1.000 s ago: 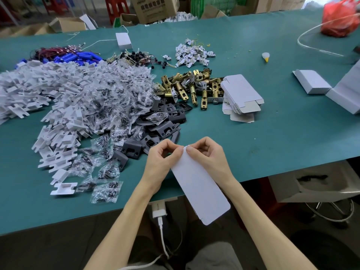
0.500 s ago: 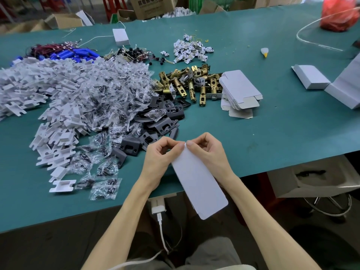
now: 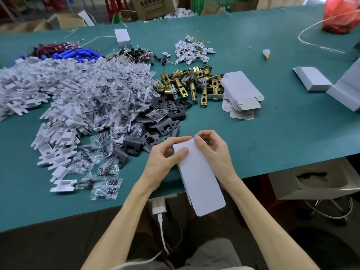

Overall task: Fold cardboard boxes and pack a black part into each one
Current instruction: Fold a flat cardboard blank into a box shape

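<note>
Both hands hold a flat white cardboard box blank (image 3: pixel 198 178) over the table's near edge, its long side pointing toward me. My left hand (image 3: pixel 165 158) pinches the blank's top left corner, thumb on its face. On the top right corner my right hand (image 3: pixel 214 152) grips with fingers curled behind the far end. Just beyond my hands lies a pile of black metal parts (image 3: pixel 161 125). A stack of flat box blanks (image 3: pixel 241 92) rests further back on the right.
White plastic inserts (image 3: pixel 48 98) and small clear bags of screws (image 3: pixel 103 106) cover the left of the green table (image 3: pixel 282 129). Brass latch parts (image 3: pixel 194 82) lie mid-table. Folded white boxes (image 3: pixel 311 78) sit far right. A charger and cable (image 3: pixel 158 207) hang below the edge.
The blank's far end has been turned more toward the camera, and my left thumb now lies on its face. Both hands stay in the same spot.
</note>
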Motion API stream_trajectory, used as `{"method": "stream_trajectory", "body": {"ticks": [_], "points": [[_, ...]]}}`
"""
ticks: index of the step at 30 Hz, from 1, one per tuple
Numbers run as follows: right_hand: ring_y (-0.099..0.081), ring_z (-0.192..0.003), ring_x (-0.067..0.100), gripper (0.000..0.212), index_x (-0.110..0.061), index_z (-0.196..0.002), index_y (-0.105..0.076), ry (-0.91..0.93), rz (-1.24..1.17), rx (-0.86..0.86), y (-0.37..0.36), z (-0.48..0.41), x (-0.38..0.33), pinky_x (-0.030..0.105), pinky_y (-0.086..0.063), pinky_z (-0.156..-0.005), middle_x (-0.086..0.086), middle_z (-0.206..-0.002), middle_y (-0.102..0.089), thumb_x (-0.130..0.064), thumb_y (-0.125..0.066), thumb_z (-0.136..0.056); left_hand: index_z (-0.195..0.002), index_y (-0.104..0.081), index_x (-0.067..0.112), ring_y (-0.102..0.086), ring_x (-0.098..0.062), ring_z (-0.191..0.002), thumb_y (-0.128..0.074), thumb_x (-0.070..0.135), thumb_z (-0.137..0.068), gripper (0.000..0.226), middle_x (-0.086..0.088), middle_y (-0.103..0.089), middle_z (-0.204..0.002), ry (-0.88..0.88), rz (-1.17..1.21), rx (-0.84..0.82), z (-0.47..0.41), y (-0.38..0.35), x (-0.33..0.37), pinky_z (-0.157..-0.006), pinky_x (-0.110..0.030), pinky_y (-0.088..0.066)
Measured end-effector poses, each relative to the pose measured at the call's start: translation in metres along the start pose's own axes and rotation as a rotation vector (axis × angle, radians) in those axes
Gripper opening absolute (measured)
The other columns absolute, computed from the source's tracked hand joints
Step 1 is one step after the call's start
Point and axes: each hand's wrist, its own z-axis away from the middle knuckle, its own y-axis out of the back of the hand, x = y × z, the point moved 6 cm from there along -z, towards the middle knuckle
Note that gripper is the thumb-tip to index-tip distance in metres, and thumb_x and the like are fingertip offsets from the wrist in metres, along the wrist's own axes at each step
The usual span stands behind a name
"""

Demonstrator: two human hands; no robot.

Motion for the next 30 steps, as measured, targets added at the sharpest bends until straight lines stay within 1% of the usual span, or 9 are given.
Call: {"method": "stream_trajectory", "body": {"ticks": [4, 7, 11, 14, 18, 23, 26, 28, 30], "points": [[-0.063, -0.083, 0.009, 0.012, -0.006, -0.100, -0.063, 0.036, 0.032, 0.003, 0.001, 0.000, -0.001, 0.023, -0.053, -0.071, -0.004, -0.092, -0.067, -0.018, -0.066, -0.100, -0.123, -0.075, 0.010, -0.066, -0.012, -0.095, -0.067, 0.021, -0.094, 0.032, -0.005, -0.074, -0.113, -0.017, -0.013, 0.013, 0.000, 0.000, 0.002, -0.082, -0.021, -0.052], [-0.062, -0.082, 0.007, 0.012, -0.006, -0.100, -0.063, 0.052, 0.042, -0.003, 0.001, 0.000, -0.002, 0.020, -0.051, -0.069, -0.007, -0.090, -0.067, -0.018, -0.066, -0.099, -0.124, -0.074, 0.008, -0.066, -0.010, -0.096, -0.065, 0.020, -0.094, 0.033, -0.004, -0.073, -0.114, -0.022, -0.018, 0.019, 0.000, 0.000, 0.001, -0.083, -0.020, -0.051], [-0.062, -0.082, 0.007, 0.012, -0.006, -0.100, -0.063, 0.069, 0.049, -0.004, 0.000, 0.000, -0.002, 0.019, -0.051, -0.069, -0.006, -0.089, -0.066, -0.017, -0.067, -0.099, -0.124, -0.074, 0.007, -0.066, -0.009, -0.095, -0.064, 0.014, -0.099, 0.028, -0.004, -0.073, -0.114, -0.036, -0.035, 0.014, 0.000, 0.000, 0.001, -0.082, -0.019, -0.051], [-0.062, -0.081, 0.009, 0.011, -0.006, -0.100, -0.062, 0.071, 0.036, -0.012, 0.000, 0.001, -0.004, 0.020, -0.051, -0.068, -0.006, -0.088, -0.066, -0.016, -0.067, -0.099, -0.122, -0.075, 0.009, -0.065, -0.009, -0.094, -0.064, 0.017, -0.099, 0.027, 0.000, -0.074, -0.111, -0.034, -0.038, 0.024, 0.000, 0.000, 0.000, -0.081, -0.019, -0.051], [-0.061, -0.080, 0.012, 0.010, -0.008, -0.098, -0.062, 0.064, 0.021, -0.028, -0.002, 0.003, -0.004, 0.024, -0.051, -0.067, -0.004, -0.089, -0.066, -0.016, -0.068, -0.098, -0.116, -0.079, 0.015, -0.066, -0.011, -0.094, -0.063, 0.015, -0.103, 0.021, -0.004, -0.075, -0.110, -0.043, -0.044, 0.045, 0.000, 0.003, -0.001, -0.080, -0.019, -0.051], [-0.062, -0.076, 0.012, 0.013, -0.005, -0.097, -0.062, 0.068, 0.051, -0.026, -0.005, 0.002, -0.005, 0.026, -0.052, -0.064, -0.001, -0.087, -0.067, -0.015, -0.070, -0.097, -0.108, -0.080, 0.021, -0.070, -0.012, -0.090, -0.075, 0.023, -0.095, 0.014, -0.002, -0.078, -0.102, -0.042, -0.018, 0.049, -0.001, 0.001, -0.001, -0.076, -0.023, -0.055], [-0.065, -0.081, 0.012, 0.013, -0.006, -0.100, -0.062, 0.051, 0.063, -0.046, -0.007, 0.002, -0.003, 0.026, -0.054, -0.069, -0.002, -0.093, -0.069, -0.016, -0.070, -0.097, -0.107, -0.080, 0.021, -0.071, -0.012, -0.090, -0.079, 0.026, -0.090, 0.018, -0.003, -0.077, -0.105, -0.053, -0.033, 0.087, -0.001, 0.003, -0.002, -0.073, -0.023, -0.056], [-0.067, -0.089, 0.012, 0.019, -0.007, -0.111, -0.062, 0.021, 0.031, -0.083, -0.008, 0.002, -0.001, 0.027, -0.056, -0.076, 0.000, -0.105, -0.069, -0.017, -0.069, -0.097, -0.108, -0.080, 0.022, -0.071, -0.015, -0.089, -0.079, 0.030, -0.089, 0.021, -0.005, -0.077, -0.107, -0.052, -0.031, 0.178, -0.001, 0.010, -0.004, -0.071, -0.025, -0.056], [-0.070, -0.096, 0.013, 0.029, -0.008, -0.123, -0.059, -0.010, 0.008, -0.122, -0.010, 0.002, 0.000, 0.030, -0.058, -0.081, 0.002, -0.118, -0.067, -0.016, -0.069, -0.097, -0.109, -0.080, 0.021, -0.071, -0.017, -0.089, -0.079, 0.030, -0.088, 0.022, -0.007, -0.077, -0.108, -0.042, 0.026, 0.267, 0.000, 0.017, -0.006, -0.070, -0.028, -0.058]]}}
